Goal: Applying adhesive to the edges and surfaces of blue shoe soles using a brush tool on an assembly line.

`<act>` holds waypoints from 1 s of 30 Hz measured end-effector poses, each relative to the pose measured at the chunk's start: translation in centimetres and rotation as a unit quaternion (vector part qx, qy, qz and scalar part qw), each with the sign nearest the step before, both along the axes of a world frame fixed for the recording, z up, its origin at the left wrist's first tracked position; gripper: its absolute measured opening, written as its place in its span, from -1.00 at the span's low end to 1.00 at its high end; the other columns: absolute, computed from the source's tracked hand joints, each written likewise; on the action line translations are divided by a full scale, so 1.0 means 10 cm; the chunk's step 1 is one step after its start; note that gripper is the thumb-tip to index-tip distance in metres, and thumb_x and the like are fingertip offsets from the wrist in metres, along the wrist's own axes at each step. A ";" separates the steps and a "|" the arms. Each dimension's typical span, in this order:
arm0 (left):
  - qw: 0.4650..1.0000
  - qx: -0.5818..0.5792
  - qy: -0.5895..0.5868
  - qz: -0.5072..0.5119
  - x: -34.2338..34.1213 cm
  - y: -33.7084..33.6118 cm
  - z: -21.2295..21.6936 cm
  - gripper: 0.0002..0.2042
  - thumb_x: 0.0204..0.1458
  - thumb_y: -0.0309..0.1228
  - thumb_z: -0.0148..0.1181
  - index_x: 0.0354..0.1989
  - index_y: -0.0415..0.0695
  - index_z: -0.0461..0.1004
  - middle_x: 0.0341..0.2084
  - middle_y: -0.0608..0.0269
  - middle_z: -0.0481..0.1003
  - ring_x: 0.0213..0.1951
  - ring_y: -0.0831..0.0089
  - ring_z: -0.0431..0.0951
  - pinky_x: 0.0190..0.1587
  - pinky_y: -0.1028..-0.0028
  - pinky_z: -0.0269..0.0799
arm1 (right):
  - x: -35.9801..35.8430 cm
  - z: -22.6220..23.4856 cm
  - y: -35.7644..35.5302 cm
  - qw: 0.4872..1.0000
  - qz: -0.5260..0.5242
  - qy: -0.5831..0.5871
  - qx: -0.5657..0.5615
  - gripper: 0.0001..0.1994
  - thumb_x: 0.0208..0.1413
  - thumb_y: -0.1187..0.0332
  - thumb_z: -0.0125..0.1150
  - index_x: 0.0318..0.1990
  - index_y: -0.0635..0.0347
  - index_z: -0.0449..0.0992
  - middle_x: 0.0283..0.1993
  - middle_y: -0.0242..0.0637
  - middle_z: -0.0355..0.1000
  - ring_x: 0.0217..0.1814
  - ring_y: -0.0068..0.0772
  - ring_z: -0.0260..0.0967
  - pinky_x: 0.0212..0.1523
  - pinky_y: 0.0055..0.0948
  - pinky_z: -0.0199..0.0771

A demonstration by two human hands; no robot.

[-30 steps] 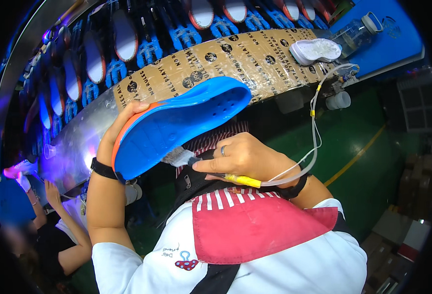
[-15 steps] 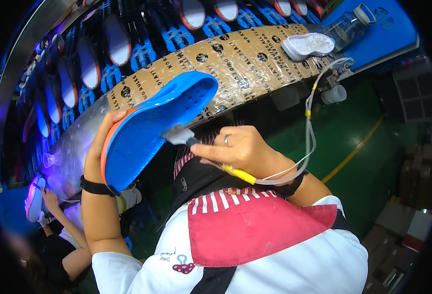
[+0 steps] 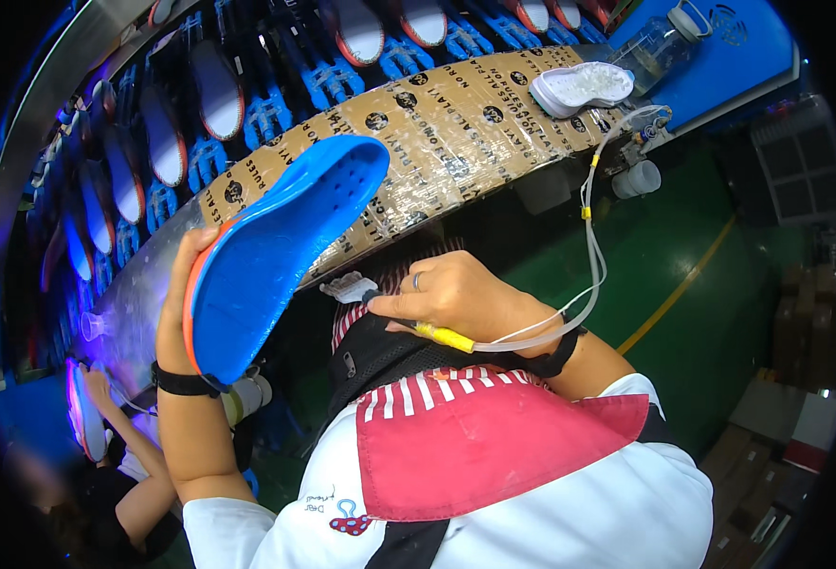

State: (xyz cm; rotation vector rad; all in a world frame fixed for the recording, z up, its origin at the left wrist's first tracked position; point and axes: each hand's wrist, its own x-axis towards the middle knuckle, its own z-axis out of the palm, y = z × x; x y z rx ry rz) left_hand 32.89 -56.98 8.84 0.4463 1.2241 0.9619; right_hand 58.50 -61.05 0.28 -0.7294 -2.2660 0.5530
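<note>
My left hand (image 3: 187, 270) grips a blue shoe sole (image 3: 264, 261) by its orange-trimmed outer edge. The sole is tilted so its hollow inner face shows, glossy, with small holes near the far end. In my right hand (image 3: 461, 296) is a flat brush (image 3: 352, 287), pinched by its dark handle, with pale matted bristles pointing left. A clear tube (image 3: 532, 347) with yellow tape runs from the brush handle over my right wrist. The bristles are just right of the sole's edge, apart from it.
A cardboard-covered ledge (image 3: 446, 142) curves across ahead. On it rests a white sole-shaped piece (image 3: 584, 87), near a clear bottle (image 3: 660, 47). Beyond, several shoes (image 3: 217, 90) hang on blue holders. At far left, a co-worker's hand (image 3: 98, 387) is at another shoe (image 3: 84, 412).
The brush has come away from the sole's inner face, moving slightly down. My left hand and the sole have shifted a little left and tilted more upright.
</note>
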 end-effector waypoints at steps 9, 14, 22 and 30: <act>1.000 0.002 0.009 0.001 0.13 -0.05 0.01 -0.56 0.03 -0.19 0.12 -0.04 -0.31 0.41 -0.24 0.02 0.54 -0.28 0.32 0.58 -0.20 0.47 0.54 | -0.06 -0.05 0.07 0.991 -0.091 0.087 0.047 -0.71 -0.16 0.39 0.35 -0.19 0.04 0.54 -0.66 -0.40 0.25 -0.60 -0.39 0.30 -0.58 -0.44 0.34; 0.999 -0.006 -0.022 -0.026 0.06 0.01 -0.07 -0.50 0.04 -0.12 0.07 0.01 -0.29 0.38 -0.22 0.01 0.53 -0.29 0.30 0.58 -0.23 0.44 0.55 | -0.05 0.02 0.03 0.997 -0.042 0.065 0.025 -0.77 -0.10 0.40 0.31 -0.22 0.09 0.53 -0.65 -0.38 0.32 -0.58 -0.39 0.34 -0.57 -0.45 0.37; 0.997 0.036 -0.047 -0.051 -0.12 0.01 -0.63 -0.44 0.04 -0.05 -0.05 0.11 -0.23 0.32 -0.05 0.02 0.46 -0.08 0.20 0.51 0.00 0.27 0.44 | -0.01 0.06 0.10 0.932 -0.052 0.299 -0.199 -0.75 -0.08 0.33 0.38 -0.22 0.22 0.59 -0.40 -0.19 0.53 -0.47 -0.40 0.48 -0.41 -0.48 0.44; 0.989 0.025 -0.136 -0.055 0.08 -0.18 -0.91 -0.24 -0.03 0.19 -0.18 0.14 -0.26 0.26 -0.15 -0.18 0.47 -0.27 -0.08 0.56 -0.29 0.12 0.57 | 0.12 -0.15 0.31 0.807 -0.132 0.426 -0.387 -0.80 0.03 0.39 0.27 -0.21 0.30 0.58 -0.49 -0.31 0.49 -0.51 -0.67 0.38 -0.50 -0.65 0.37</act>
